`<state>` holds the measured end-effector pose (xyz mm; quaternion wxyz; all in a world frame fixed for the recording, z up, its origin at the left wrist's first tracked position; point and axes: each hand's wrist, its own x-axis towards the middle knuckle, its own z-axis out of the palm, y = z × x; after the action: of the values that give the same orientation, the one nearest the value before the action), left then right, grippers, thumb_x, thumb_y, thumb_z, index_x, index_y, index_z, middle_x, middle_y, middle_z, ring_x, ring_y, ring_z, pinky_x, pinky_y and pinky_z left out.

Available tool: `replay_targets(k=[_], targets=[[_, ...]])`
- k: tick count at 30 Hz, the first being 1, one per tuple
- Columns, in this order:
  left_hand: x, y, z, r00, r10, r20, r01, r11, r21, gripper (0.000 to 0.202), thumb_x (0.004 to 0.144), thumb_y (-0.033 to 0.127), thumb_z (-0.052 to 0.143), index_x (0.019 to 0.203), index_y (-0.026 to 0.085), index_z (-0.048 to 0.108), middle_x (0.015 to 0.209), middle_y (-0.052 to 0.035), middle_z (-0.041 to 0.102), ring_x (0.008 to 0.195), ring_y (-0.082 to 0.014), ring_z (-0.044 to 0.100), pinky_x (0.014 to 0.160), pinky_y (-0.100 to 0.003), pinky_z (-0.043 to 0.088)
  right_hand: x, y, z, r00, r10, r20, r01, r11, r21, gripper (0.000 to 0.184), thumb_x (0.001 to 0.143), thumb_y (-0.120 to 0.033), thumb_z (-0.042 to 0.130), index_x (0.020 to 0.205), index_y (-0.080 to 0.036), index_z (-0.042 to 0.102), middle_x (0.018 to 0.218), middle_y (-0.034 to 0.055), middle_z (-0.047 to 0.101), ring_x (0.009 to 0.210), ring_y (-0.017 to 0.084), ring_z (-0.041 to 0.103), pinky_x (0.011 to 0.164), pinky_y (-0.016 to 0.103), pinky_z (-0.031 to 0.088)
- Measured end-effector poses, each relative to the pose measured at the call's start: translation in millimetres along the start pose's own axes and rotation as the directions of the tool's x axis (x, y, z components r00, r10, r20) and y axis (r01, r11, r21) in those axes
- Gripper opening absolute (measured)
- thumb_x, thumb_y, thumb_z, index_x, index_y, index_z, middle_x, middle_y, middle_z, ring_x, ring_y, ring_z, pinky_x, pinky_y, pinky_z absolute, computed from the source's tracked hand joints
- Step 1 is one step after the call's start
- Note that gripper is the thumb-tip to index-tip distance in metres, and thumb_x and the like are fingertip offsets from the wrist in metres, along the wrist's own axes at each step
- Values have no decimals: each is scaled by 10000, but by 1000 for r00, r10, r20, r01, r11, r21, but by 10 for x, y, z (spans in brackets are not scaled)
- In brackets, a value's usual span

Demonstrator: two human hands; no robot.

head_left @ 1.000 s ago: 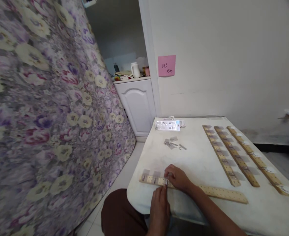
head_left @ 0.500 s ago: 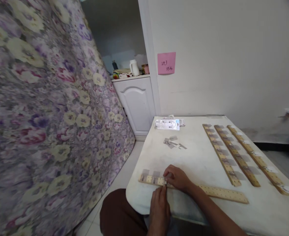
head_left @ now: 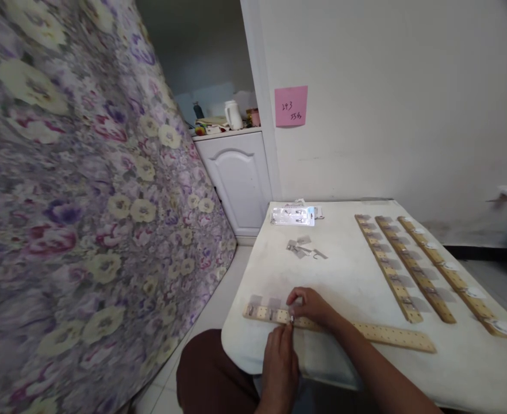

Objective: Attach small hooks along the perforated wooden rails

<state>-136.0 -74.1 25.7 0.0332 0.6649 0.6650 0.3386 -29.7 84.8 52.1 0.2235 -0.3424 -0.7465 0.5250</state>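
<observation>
A pale wooden strip with rows of holes (head_left: 391, 336) lies near the front of the white table. My right hand (head_left: 314, 306) reaches over it from the right, fingers bent and pinching a small metal hook (head_left: 292, 319) at the strip. From below, my left hand (head_left: 279, 359) has its fingertips pressed together against the same hook at the strip's near edge. To the left, two similar hooks, one of them a metal hook (head_left: 271, 314), sit on the strip with clear tabs standing behind them. The exact grip of the fingertips is partly hidden.
Several loose hooks with clear tabs (head_left: 303, 248) lie mid-table, with a clear plastic package (head_left: 292, 216) behind them. On the right are three wooden strips fitted with hooks, the nearest being a wooden strip (head_left: 387, 267). A floral curtain (head_left: 107, 218) hangs left.
Both hands stay at the same hook on the strip, with only slight finger movement. The whole view has shifted a little.
</observation>
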Motion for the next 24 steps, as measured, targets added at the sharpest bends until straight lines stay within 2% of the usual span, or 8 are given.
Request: replay_targets(k=[11,19,24], targets=[[18,39,-36,1000,-2,-5,2,1000,13,591,734,-4,376,1299,156,439,1124,-122,572,1040,-229,535,909,-445,471,7,76,1,999,-40,20,36,985,168,107,652,-235,654,721,-162,690,690,6,668,680,146,577,635,237,423],[-13,0,-21,1000,7,-13,-6,999,35,584,755,13,373,1317,166,417,1179,-117,557,1107,-225,516,962,-455,444,-46,31,-38,999,-28,-34,32,992,120,61,636,-184,636,679,-157,671,635,-6,647,613,127,546,579,226,396],[-21,-7,-20,1000,4,-7,-4,1000,25,566,771,27,374,1316,173,422,1176,-125,554,1095,-238,521,939,-465,458,-53,25,-38,998,-37,-45,41,995,92,54,629,-167,629,666,-158,669,625,-5,647,607,129,544,568,226,392]])
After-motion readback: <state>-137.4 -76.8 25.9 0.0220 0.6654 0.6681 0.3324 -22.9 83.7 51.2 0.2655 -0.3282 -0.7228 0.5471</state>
